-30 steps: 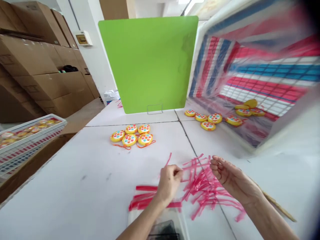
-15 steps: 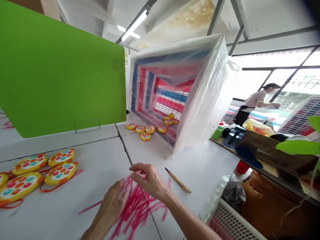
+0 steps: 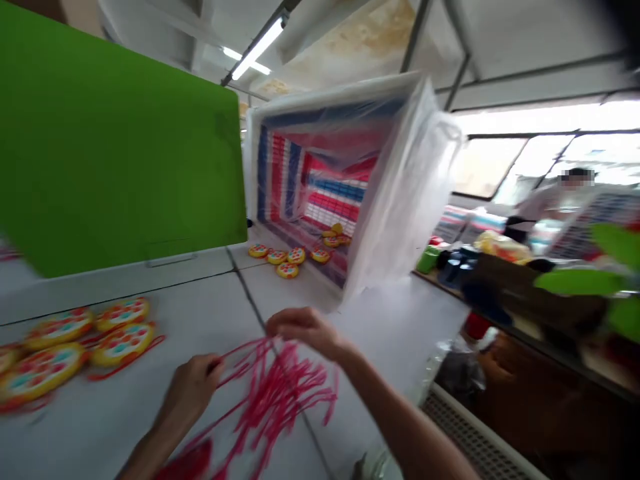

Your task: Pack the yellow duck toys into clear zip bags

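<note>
My left hand [image 3: 193, 385] is closed in a fist, with thin pink strips [image 3: 287, 383] running from it. My right hand [image 3: 305, 329] hovers farther forward, its fingers curled together. One pink strip stretches from the left fist towards the right fingertips, where its end is blurred. Below and between both hands, the loose pile of strips spreads over the white tabletop [image 3: 220, 320]. A blurred red thing [image 3: 187, 461] shows beside my left forearm; its kind is unclear.
Yellow, dotted oval toys [image 3: 123, 343] with orange cords lie at left; several more [image 3: 287, 269] lie by a plastic-lined crate [image 3: 400, 220] on its side. A green board [image 3: 125, 153] stands at left. Bottles and a cardboard box [image 3: 525, 293] line the right, with a person [image 3: 545, 203] behind.
My left hand has moved left, away from the right, and closed, drawing strips with it. The right fingers have come together. The brown-handled tool is now out of sight near my right forearm.
</note>
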{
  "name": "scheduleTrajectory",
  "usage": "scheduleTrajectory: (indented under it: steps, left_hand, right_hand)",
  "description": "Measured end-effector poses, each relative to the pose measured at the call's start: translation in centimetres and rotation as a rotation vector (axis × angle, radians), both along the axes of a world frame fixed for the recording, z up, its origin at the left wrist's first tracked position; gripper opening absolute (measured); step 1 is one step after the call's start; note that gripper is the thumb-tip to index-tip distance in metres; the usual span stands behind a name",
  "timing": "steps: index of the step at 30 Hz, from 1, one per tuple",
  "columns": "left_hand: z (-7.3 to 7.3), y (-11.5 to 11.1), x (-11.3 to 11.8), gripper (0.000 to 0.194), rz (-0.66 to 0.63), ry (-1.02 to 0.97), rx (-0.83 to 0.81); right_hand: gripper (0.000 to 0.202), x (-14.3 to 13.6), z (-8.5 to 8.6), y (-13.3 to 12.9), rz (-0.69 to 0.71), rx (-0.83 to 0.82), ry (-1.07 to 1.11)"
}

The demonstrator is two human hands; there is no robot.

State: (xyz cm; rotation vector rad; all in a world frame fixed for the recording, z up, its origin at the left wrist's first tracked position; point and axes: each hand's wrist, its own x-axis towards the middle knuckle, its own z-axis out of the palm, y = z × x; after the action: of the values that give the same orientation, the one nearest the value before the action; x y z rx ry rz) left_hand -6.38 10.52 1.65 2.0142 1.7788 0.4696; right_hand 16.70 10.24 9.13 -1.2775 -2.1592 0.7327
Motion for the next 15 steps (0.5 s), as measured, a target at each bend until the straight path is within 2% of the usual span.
scheduleTrajectory:
  steps: [4,7,10,13,15]
  left_hand:
    - [-0.3,-1.0,-1.0,0.026,0.155,0.116,-0.046]
    - [-1.4,-1.4,-2.4,0.022,0.228,0.183,-0.056]
    - [-1.9,-2.0,-2.4,0.019,0.211,0.193,-0.071]
    - [-1.9,-2.5,-1.2,0.019,0.150,0.156,-0.063]
    - [-1.9,-2.7,-0.6,0.021,0.102,0.107,-0.047]
  right_hand:
    - [0.022,1.7,-4.7,3.2,-0.073,0.052,-0.074]
    - [0.021,0.5,-7.8,5.5,-0.032,0.089,-0.106]
    - [0.021,-2.9,-9.1,6.2,0.086,0.142,-0.119]
    - [0.024,-6.9,-9.5,6.2,0.234,0.181,-0.131]
    - [0.023,-8.3,-9.9,6.3,0.310,0.185,-0.156]
